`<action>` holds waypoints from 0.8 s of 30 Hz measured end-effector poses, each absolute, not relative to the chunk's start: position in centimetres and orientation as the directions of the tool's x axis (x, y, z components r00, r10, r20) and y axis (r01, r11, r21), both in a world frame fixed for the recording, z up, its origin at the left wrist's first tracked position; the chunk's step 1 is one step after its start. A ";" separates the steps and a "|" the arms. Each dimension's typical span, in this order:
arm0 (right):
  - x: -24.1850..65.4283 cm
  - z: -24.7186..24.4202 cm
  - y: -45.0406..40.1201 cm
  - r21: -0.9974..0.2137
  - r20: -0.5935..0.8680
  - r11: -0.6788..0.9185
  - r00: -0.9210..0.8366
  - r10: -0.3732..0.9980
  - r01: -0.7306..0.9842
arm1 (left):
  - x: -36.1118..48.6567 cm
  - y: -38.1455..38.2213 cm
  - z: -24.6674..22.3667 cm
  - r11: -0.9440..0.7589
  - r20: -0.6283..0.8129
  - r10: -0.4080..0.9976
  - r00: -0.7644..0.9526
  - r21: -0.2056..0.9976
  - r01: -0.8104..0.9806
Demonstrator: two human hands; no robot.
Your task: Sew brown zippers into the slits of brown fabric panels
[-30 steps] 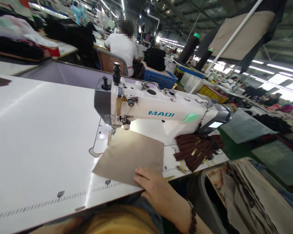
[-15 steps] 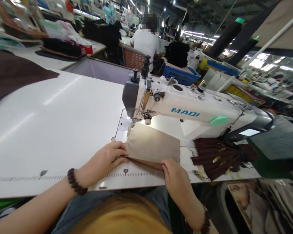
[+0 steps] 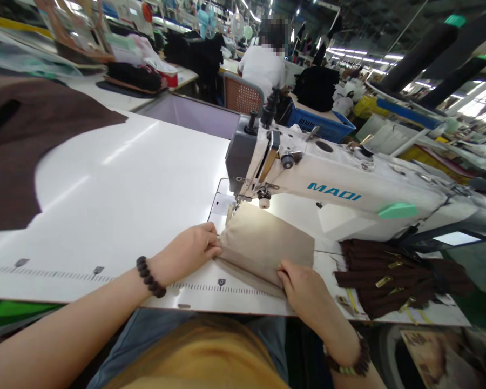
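A beige fabric piece (image 3: 267, 237) lies on the white table, its far left corner at the needle area of the sewing machine (image 3: 332, 186). My left hand (image 3: 200, 246) pinches the near left corner of the fabric, thumb and fingers pressed together. At the near right edge, my right hand (image 3: 302, 283) grips the cloth between thumb and fingers. Between the hands the near edge looks folded, with a layer beneath. The presser foot (image 3: 230, 212) is partly hidden behind the machine head and cloth.
A bundle of dark brown zippers (image 3: 389, 278) lies right of the fabric. Brown cloth (image 3: 44, 146) covers the table's left end. A ruler scale (image 3: 222, 286) runs along the front edge. Beyond the machine are a blue crate (image 3: 319, 121) and a seated person (image 3: 263, 65).
The view has turned left, so the scene sits further right. The fabric's near edge, lifted before with its underside showing, now lies flatter. Both hands keep hold of it.
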State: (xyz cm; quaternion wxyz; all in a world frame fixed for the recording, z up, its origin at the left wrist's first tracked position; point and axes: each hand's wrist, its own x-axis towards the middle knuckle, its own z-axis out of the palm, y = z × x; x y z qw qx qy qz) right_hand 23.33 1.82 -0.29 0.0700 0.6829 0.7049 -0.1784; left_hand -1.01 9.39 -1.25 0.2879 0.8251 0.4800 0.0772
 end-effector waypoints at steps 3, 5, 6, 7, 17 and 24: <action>23.4 -0.3 2.2 -0.175 -0.371 0.027 -0.091 0.924 0.984 | -0.8 9.2 -1.7 -0.411 -0.081 0.868 0.491 0.439 0.799; 23.2 -0.3 2.3 -0.177 -0.388 0.033 -0.101 0.916 0.984 | -0.8 9.3 -2.1 -0.447 -0.040 0.867 0.497 0.377 0.811; 23.0 -0.3 2.3 -0.167 -0.395 0.033 -0.098 0.914 0.985 | -0.8 9.4 -2.2 -0.471 -0.025 0.860 0.510 0.347 0.811; 22.8 -0.3 2.3 -0.151 -0.399 0.041 -0.099 0.912 0.988 | -0.8 9.5 -2.3 -0.499 -0.008 0.849 0.528 0.316 0.807; 19.6 0.4 2.0 -0.156 -0.247 0.421 -0.448 0.859 0.894 | -1.5 10.1 -2.1 -0.855 0.200 0.501 0.842 -0.035 0.517; 18.7 -3.3 5.4 -0.354 0.046 0.474 -0.491 0.870 0.807 | -0.2 13.3 -3.1 -0.901 0.228 0.427 0.875 0.023 0.433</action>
